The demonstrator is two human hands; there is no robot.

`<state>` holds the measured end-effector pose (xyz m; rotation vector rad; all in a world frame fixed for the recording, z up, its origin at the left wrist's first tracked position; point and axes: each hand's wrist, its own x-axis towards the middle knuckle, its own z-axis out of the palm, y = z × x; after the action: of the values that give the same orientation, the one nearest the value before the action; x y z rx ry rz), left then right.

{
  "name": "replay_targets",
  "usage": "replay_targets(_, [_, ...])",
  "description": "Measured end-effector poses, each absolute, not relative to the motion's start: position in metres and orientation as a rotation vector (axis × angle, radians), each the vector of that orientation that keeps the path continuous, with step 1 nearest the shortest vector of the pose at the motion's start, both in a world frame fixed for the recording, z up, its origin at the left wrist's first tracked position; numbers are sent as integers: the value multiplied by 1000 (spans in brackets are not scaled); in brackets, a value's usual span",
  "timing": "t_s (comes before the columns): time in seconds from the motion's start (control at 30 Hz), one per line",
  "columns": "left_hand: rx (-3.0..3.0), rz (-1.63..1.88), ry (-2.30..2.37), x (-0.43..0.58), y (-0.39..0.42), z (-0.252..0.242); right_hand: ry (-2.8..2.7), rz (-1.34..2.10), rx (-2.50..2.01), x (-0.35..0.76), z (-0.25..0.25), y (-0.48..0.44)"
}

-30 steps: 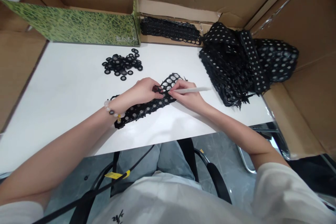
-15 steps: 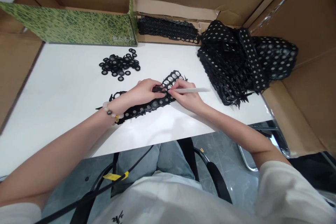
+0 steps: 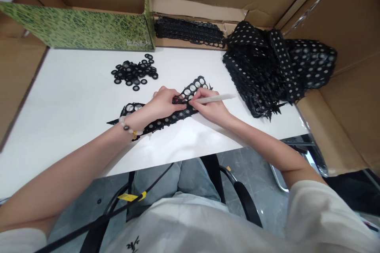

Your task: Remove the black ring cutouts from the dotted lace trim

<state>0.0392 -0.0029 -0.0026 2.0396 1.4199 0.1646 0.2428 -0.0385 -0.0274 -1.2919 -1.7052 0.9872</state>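
Observation:
A black strip punched with round holes (image 3: 166, 118) lies slanted on the white table (image 3: 74, 102). My left hand (image 3: 162, 102) rests on the strip's middle, fingers curled and pinching it. My right hand (image 3: 208, 106) grips a thin white stick tool (image 3: 219, 97) like a pen, its tip pressed at the strip right beside my left fingertips. The strip's far end (image 3: 196, 84) shows open holes; its near end pokes out past my beaded bracelet.
A heap of small black rings (image 3: 135, 72) lies behind my hands. A large pile of punched black strips (image 3: 267, 71) fills the right side, more strips (image 3: 187, 31) at the back. A green patterned box (image 3: 80, 27) and cardboard walls surround the table.
The strip has slid a little to the left under my left hand, more of its near end now showing. Both hands keep their grip at the same spot.

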Motion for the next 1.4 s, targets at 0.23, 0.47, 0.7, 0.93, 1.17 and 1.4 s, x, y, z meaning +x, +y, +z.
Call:
replay_targets(0.23, [2110,155,1310,34,3,-2,-1726,944,-1280,241,-28,-40])
replay_targets(0.47, [2173,-28,1398,17,9,5,-1724,942,-1324,242,-23,-40])
replay_targets(0.7, [2153,144,1339,25,3,9,-1516,1103,-1182,246,-26,-42])
replay_targets(0.93, [2035,216,1363,28,3,3,-1694,1013,-1161,242,-32,-38])
replay_targets(1.17, [1955,227,1306,32,2,2,-1667,1047,-1181,244,-33,-37])
replay_targets(1.4, [1897,298,1267,32,-1,1,-1685,1037,-1183,244,-34,-36])
